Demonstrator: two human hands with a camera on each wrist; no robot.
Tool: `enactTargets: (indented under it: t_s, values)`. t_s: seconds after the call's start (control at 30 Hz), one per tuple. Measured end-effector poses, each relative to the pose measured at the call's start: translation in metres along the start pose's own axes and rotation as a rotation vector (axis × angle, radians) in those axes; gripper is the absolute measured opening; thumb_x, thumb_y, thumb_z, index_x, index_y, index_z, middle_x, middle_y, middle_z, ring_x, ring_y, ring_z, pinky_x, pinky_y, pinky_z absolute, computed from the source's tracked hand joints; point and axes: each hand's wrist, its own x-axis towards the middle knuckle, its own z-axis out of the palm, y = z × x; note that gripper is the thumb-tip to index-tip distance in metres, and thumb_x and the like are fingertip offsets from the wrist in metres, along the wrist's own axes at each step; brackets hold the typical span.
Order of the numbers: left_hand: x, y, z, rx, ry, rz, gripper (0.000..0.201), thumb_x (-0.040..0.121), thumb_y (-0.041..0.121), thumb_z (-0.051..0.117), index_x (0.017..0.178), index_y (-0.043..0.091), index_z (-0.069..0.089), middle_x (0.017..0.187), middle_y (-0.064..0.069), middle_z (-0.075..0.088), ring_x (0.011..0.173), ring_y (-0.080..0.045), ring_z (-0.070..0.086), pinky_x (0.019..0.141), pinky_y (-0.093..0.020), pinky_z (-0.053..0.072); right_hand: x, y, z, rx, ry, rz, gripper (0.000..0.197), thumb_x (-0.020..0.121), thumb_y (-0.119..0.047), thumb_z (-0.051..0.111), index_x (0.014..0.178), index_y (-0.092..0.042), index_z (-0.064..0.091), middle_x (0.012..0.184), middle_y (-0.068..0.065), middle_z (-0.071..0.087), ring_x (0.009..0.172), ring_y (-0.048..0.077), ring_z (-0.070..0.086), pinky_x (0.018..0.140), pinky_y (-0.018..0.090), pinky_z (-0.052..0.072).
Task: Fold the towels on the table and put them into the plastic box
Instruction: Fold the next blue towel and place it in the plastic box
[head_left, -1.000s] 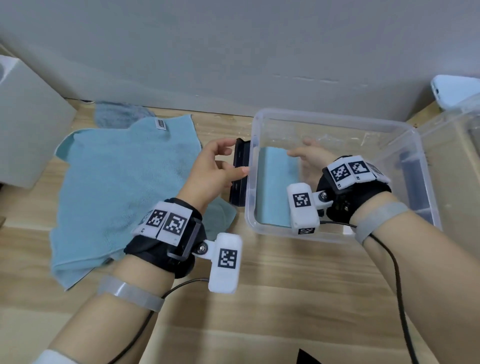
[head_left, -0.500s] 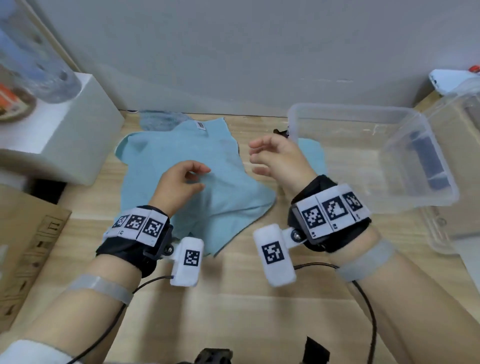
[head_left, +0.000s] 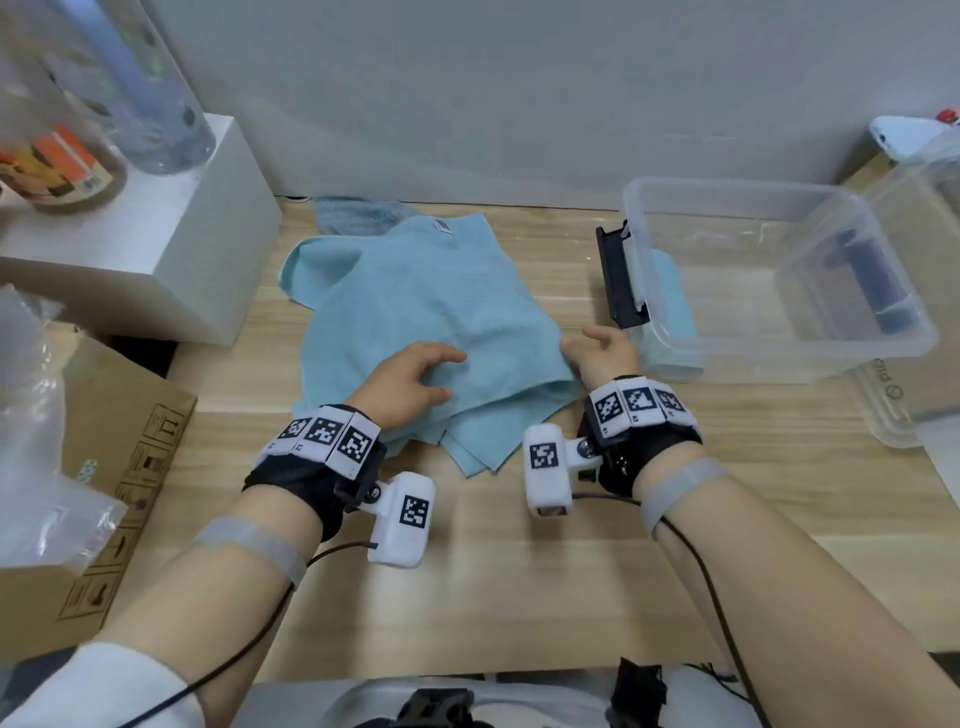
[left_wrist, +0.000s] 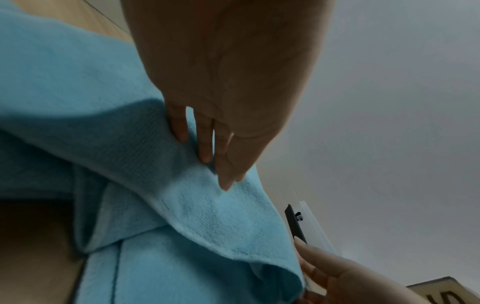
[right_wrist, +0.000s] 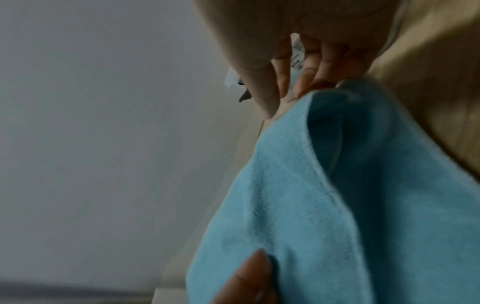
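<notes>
A pile of light blue towels (head_left: 431, 306) lies rumpled on the wooden table (head_left: 519, 571). My left hand (head_left: 451, 375) rests on its near part with fingers (left_wrist: 205, 148) laid straight on a raised fold. My right hand (head_left: 592, 343) is at the pile's right edge, its fingers (right_wrist: 262, 92) loosely spread and touching the towel's hem (right_wrist: 311, 185), thumb against the cloth below. The clear plastic box (head_left: 883, 332) stands to the right with one folded blue towel (head_left: 670, 306) inside at its left wall. A black latch (head_left: 618, 280) hangs on that wall.
A grey towel (head_left: 358, 213) lies behind the blue pile. A white block (head_left: 171, 244) with a bottle and a jar stands at the left, with a cardboard box (head_left: 119, 441) and a plastic bag (head_left: 31, 467) nearer. Another clear container (head_left: 924, 249) sits far right.
Both hands left the plastic box, where the right lay on the folded towel and the left held the latch. They crossed to the left and came down onto the blue pile.
</notes>
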Motion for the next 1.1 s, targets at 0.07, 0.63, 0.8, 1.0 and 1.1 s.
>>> enactTargets:
  t_s: [0.07,0.63,0.8,1.0,1.1]
  values:
    - [0.000,-0.002,0.000,-0.020,0.001,-0.013,0.047,0.080,0.000,0.064,0.123,0.016,0.056,0.138,-0.006,0.046,0.130,-0.018,0.040,0.100,-0.012,0.022,0.000,-0.004,0.000,-0.019,-0.093,0.117,0.033,0.082,-0.028,0.066,0.107,-0.009,0.056,0.089,0.010,0.062,0.071,0.022,0.060,0.069,0.032,0.050]
    - [0.045,-0.003,0.008,0.498,-0.502,-0.071,0.088,0.079,0.020,0.070,0.146,0.022,0.015,0.154,-0.011,-0.021,0.143,-0.026,-0.019,0.114,-0.039,-0.007,0.011,-0.011,0.012,0.180,-0.263,-0.018,0.017,0.081,-0.011,0.065,0.070,-0.017,0.054,0.069,-0.002,0.054,0.063,0.009,0.051,0.055,0.016,0.043]
    - [0.059,0.013,-0.007,0.263,-0.504,-0.160,0.067,0.085,0.017,0.063,0.143,0.020,0.030,0.157,-0.005,-0.005,0.145,-0.018,-0.007,0.114,-0.027,0.001,0.017,-0.036,0.018,0.241,-0.206,-0.210,0.024,0.083,-0.014,0.064,0.066,-0.019,0.048,0.068,-0.004,0.051,0.063,0.009,0.048,0.055,0.013,0.040]
    - [0.055,0.081,-0.064,-0.292,0.134,0.122,0.022,0.073,0.011,0.069,0.090,0.022,0.060,0.088,0.003,0.063,0.079,-0.006,0.060,0.085,-0.023,0.045,0.005,-0.085,0.007,0.373,-0.334,-0.481,0.036,0.081,-0.003,0.057,0.060,-0.019,0.032,0.061,-0.002,0.031,0.058,0.010,0.029,0.057,0.024,0.026]
    - [0.038,0.131,-0.089,-0.326,0.125,0.391,0.045,0.069,0.026,0.071,0.108,0.032,0.049,0.116,0.011,0.057,0.106,-0.004,0.055,0.093,-0.024,0.042,-0.015,-0.114,-0.012,0.344,-0.554,-0.605,0.026,0.071,-0.007,0.054,0.061,-0.017,0.033,0.060,-0.007,0.039,0.055,0.003,0.037,0.056,0.015,0.033]
